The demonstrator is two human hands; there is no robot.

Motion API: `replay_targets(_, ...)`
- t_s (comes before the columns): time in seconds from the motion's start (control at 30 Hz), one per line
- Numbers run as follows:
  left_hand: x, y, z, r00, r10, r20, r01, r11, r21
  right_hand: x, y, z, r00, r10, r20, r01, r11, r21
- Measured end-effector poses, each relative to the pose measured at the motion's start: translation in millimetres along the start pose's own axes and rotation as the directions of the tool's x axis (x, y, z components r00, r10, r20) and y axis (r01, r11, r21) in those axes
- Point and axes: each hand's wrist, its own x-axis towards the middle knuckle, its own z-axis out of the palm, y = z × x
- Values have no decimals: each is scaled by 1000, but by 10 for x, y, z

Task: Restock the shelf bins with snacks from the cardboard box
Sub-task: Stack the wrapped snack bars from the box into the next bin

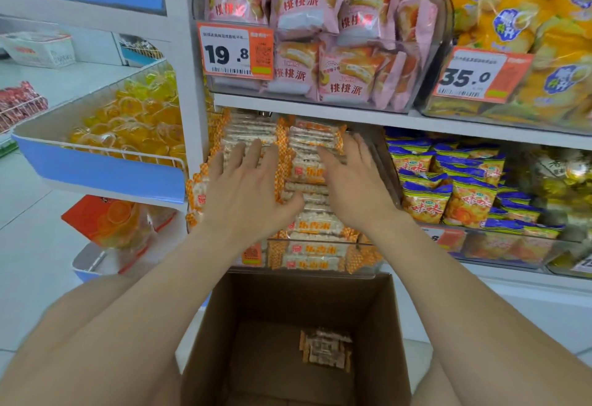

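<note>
Cardboard box (382, 325), nearest, open-topped, with a few snack packets (325, 349) on its floor. Beyond it, left hand (246, 187) and right hand (355, 187), fingers straight and spread, press flat on stacked orange-and-white snack packs (306, 176) filling the clear shelf bin (368, 272). Farthest, above: pink packets (307, 11).

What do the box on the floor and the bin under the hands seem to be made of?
The box looks like plain cardboard: dull brown walls, folded corners. The bin seems to be clear hard plastic, glossy: the orange-edged packets show through its front wall.
</note>
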Motion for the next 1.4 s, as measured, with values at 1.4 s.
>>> replay_targets(1.4, -1303, 701, 1475, 554, 372, 744, -239, 928, -286, -1805, 20, 527, 634, -48, 772, -52, 993, 105)
